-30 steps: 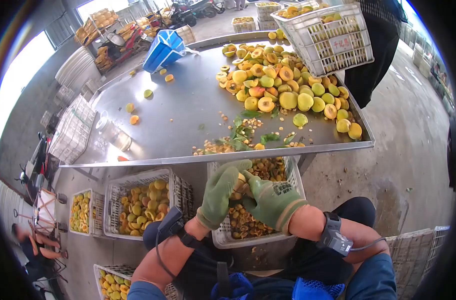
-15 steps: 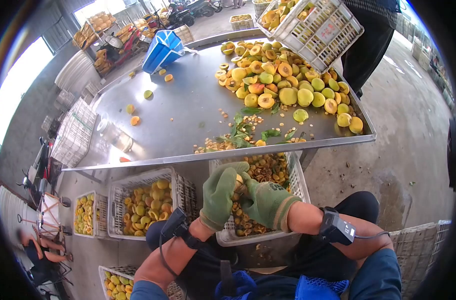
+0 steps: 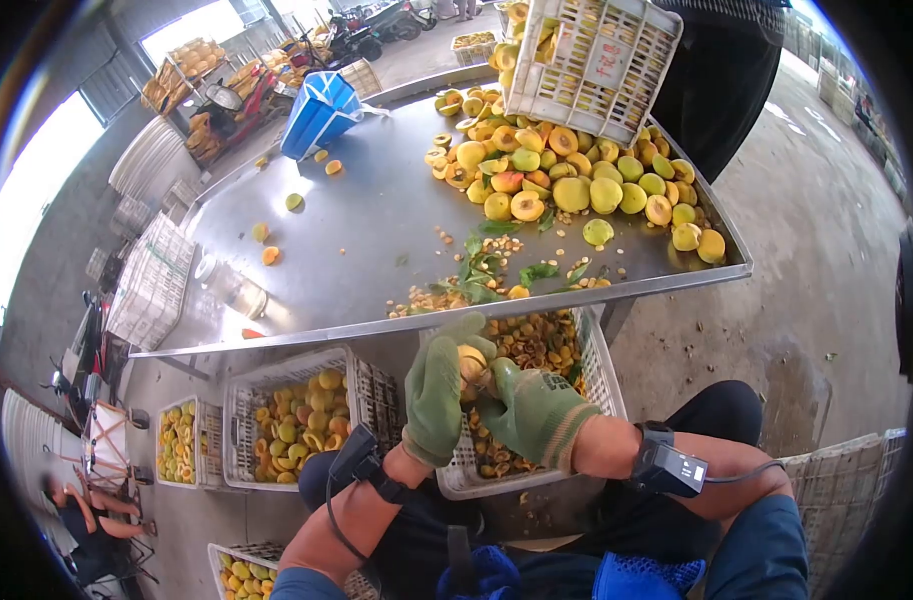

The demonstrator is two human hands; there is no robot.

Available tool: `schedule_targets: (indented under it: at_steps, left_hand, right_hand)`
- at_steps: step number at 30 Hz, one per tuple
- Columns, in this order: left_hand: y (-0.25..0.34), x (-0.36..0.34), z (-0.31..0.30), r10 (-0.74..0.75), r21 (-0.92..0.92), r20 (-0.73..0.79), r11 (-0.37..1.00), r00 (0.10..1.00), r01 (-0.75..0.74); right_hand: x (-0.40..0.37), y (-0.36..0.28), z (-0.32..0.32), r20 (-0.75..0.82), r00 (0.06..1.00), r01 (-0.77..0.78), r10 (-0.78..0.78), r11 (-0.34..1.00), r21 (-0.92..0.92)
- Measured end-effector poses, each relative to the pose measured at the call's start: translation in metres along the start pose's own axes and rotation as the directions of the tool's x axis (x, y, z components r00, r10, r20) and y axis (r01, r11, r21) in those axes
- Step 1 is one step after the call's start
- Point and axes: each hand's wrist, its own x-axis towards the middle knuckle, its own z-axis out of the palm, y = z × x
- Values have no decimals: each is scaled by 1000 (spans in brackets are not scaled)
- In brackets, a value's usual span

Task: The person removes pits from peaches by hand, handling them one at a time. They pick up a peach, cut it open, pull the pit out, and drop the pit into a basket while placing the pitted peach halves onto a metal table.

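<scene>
Green work gloves cover both of my hands, which meet over a white plastic crate [image 3: 605, 380] below the table's front edge. In my left hand [image 3: 439, 395] is a yellow peach [image 3: 472, 367], with the fingers curled round it. My right hand [image 3: 539, 408] is closed against the right side of the peach; whether it also grips a small tool is hidden. Pitted brown and orange fruit scraps [image 3: 542, 340] fill the crate beneath. On the metal table [image 3: 347, 250] lies a heap of yellow-green peaches [image 3: 567, 170], many of them halved.
A person in dark trousers [image 3: 722, 90] stands at the table's far right beside a tilted white crate [image 3: 597, 70]. Loose pits [image 3: 427, 298] and leaves [image 3: 477, 270] lie near the front edge. A blue box [image 3: 319, 112], a clear jar [image 3: 235, 290] and a crate of peaches [image 3: 302, 420] are leftward.
The tilted crate over the heap has swung left and tipped further. My hands have shifted slightly, so more of the peach shows between them.
</scene>
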Motion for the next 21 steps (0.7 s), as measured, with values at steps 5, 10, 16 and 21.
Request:
schedule_targets:
  at_steps: [5,10,16,21]
  left_hand:
    - [6,-3,4,-22,81,-56,996,998,26]
    - [-1,-3,2,55,131,-77,990,996,-44]
    - [1,-6,6,166,229,-84,963,983,-143]
    - [1,-4,3,214,289,-29,937,976,-196]
  right_hand:
    - [3,-5,2,21,997,-75,76,997,-21]
    - [3,-8,7,42,994,-101,102,995,-23]
    - [-4,-12,6,45,998,-54,51,995,87]
    - [-2,-4,7,66,998,2,-10,994,113]
